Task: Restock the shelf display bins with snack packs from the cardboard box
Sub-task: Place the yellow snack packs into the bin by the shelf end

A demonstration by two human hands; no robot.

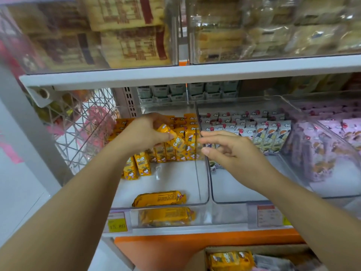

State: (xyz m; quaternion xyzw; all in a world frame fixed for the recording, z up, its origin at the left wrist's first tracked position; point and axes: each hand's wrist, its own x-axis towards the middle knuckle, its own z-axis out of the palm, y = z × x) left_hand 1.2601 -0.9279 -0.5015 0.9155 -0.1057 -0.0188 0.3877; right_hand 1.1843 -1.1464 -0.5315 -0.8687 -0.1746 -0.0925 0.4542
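My left hand (145, 133) reaches into the left clear bin (203, 184) and grips a yellow snack pack (173, 136) above the standing row of yellow packs (175, 151). My right hand (227, 151) hovers beside it over the wall between bins, fingers loosely spread and holding nothing. One yellow pack (159, 198) lies flat at the front of the bin. The cardboard box (257, 249) sits at the bottom edge with yellow packs (230, 261) inside.
The middle clear bin (242, 192) holds white and green packs (271, 133) at its back. A right bin (332, 153) holds pink packs. An upper shelf (175, 75) carries clear bins of biscuits. A wire basket (82, 124) stands at the left. Price tags (117, 224) line the shelf edge.
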